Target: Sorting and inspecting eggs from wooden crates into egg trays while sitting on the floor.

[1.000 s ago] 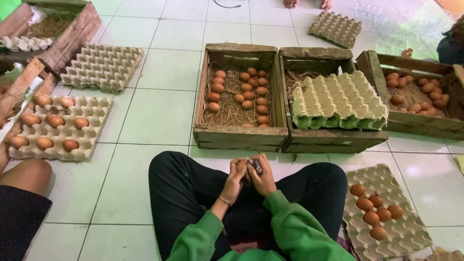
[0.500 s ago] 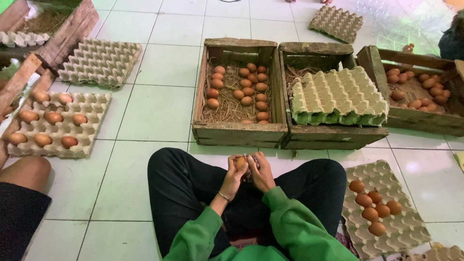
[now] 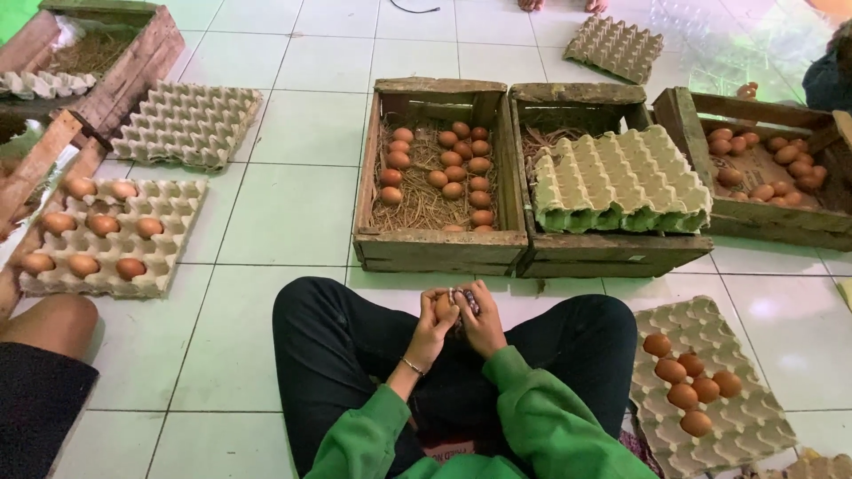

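Head camera is looking down on a person sitting cross-legged on the tiled floor (image 3: pixel 293 213), green sleeves reaching forward over black trousers. Both hands are meeting just above the lap: the left hand (image 3: pixel 432 330) is cupping a brown egg (image 3: pixel 443 307), and the right hand (image 3: pixel 482 319) is pressing a small dark cloth-like thing (image 3: pixel 468 300) against the egg's right side; what that thing is I cannot tell. The egg is sitting between the two palms, touching both, nearer the left, its long axis seeming to be standing roughly upright, tip away from the body.

To the right of the knee a grey egg tray (image 3: pixel 719 390) is holding a handful of eggs. Straight ahead, beyond the hands, a wooden crate (image 3: pixel 435 244) with straw and eggs is standing, touching a second crate (image 3: pixel 612 253) that is carrying stacked trays. Farther left a part-filled tray (image 3: pixel 169 239) is lying.
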